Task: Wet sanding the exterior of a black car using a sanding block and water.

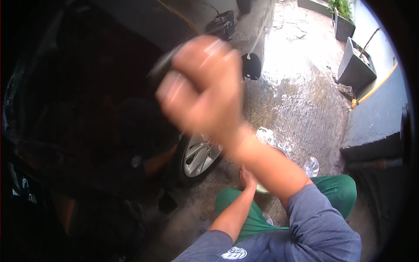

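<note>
Looks down from head height, fisheye-wide, past the near, blurred right hand (205,89) to wheel (201,156) and floor (301,102); leftward, seems to take in a dark car (91,91).

The wet, rough concrete floor (301,98) gleams; a car wheel (205,158), dark planters (354,70) and perhaps a bucket (262,189), mostly hidden, stand on it.

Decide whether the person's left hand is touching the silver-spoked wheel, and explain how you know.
Apart. The head view shows a strip of ground between the left hand and the wheel.
</note>
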`<state>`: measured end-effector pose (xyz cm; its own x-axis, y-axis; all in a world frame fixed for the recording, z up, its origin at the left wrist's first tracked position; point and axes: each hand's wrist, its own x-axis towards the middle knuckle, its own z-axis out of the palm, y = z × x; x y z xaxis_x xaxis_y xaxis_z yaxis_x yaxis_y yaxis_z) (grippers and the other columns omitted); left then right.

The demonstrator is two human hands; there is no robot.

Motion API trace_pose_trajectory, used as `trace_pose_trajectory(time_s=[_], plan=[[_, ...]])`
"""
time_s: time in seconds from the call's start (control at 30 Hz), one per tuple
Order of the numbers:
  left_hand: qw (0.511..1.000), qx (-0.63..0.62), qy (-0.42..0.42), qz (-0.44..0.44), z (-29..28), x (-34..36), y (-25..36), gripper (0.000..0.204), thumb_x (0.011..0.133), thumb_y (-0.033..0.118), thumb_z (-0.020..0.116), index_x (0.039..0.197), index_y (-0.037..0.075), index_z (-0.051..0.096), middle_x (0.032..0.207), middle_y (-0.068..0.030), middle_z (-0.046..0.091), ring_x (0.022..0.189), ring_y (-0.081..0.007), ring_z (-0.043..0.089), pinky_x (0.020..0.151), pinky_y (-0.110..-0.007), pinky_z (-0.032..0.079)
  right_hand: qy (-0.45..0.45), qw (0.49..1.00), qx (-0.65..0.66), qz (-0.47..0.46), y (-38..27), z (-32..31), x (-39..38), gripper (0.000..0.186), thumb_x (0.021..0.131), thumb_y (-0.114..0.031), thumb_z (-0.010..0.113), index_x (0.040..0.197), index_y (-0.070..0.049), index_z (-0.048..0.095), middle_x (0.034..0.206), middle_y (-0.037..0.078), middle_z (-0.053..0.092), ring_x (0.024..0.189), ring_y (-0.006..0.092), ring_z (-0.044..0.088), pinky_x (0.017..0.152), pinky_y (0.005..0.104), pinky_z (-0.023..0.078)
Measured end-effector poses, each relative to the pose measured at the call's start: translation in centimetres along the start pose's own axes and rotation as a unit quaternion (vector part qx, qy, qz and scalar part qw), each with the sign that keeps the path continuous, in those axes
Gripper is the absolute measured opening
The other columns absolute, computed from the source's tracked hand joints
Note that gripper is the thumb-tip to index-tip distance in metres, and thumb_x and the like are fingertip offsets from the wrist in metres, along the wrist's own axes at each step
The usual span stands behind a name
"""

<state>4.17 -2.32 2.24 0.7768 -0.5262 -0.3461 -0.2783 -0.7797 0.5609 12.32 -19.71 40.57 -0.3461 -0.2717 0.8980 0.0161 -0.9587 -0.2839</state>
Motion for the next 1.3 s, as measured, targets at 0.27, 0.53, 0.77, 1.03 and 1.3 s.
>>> trace_pose_trajectory(time_s=[0.27,0.53,0.77,1.03,1.3], plan=[[1.000,-0.006,0.016,0.006,4.1,-0.8,-0.6,0.050,0.106,0.043,0.043,0.132,0.004,0.059,0.131,-0.0210,0.064,0.120,-0.0401,0.060,0.100,-0.049,0.048,-0.033,0.978,-0.037,0.205,6.1,-3.3,2.2,0.024,0.075,-0.018,0.074,0.092,-0.003,0.068,0.096,0.013,0.069,0.088,0.0342,0.064,0.085,0.0422,0.048],[1.000,0.022,-0.014,0.008,2.9,1.7,-3.9,0.050,0.105,0.044,0.043,0.131,0.005,0.060,0.130,-0.0209,0.064,0.118,-0.0406,0.061,0.099,-0.050,0.049,-0.102,0.991,0.067,-0.046,-1.8,-1.0,0.6,0.027,0.069,-0.014,0.075,0.095,-0.009,0.070,0.102,0.007,0.068,0.090,0.0228,0.064,0.074,0.0357,0.049],[0.986,-0.079,0.144,0.022,2.3,4.0,-9.1,0.049,0.105,0.044,0.042,0.131,0.007,0.060,0.130,-0.0208,0.064,0.120,-0.0400,0.061,0.100,-0.049,0.048,-0.038,0.990,0.133,0.009,-7.6,3.0,1.1,0.024,0.071,-0.015,0.075,0.093,-0.009,0.067,0.101,0.007,0.067,0.088,0.0267,0.063,0.074,0.0403,0.046],[1.000,-0.002,0.005,-0.014,3.3,-0.7,0.0,0.050,0.106,0.046,0.040,0.134,0.008,0.057,0.131,-0.0202,0.063,0.119,-0.0396,0.061,0.098,-0.049,0.049,-0.052,0.948,0.071,0.305,5.1,-3.6,1.8,0.028,0.075,-0.014,0.074,0.101,-0.005,0.068,0.097,0.009,0.067,0.091,0.0283,0.065,0.078,0.0395,0.047],[0.999,0.021,-0.021,-0.035,2.9,-0.9,1.0,0.048,0.106,0.043,0.045,0.132,0.005,0.059,0.131,-0.0191,0.066,0.120,-0.0377,0.062,0.102,-0.050,0.047,-0.171,0.977,0.123,0.009,-9.4,-2.5,-5.6,0.026,0.071,-0.008,0.076,0.095,-0.009,0.069,0.113,0.007,0.069,0.090,0.0244,0.064,0.078,0.0379,0.049]])
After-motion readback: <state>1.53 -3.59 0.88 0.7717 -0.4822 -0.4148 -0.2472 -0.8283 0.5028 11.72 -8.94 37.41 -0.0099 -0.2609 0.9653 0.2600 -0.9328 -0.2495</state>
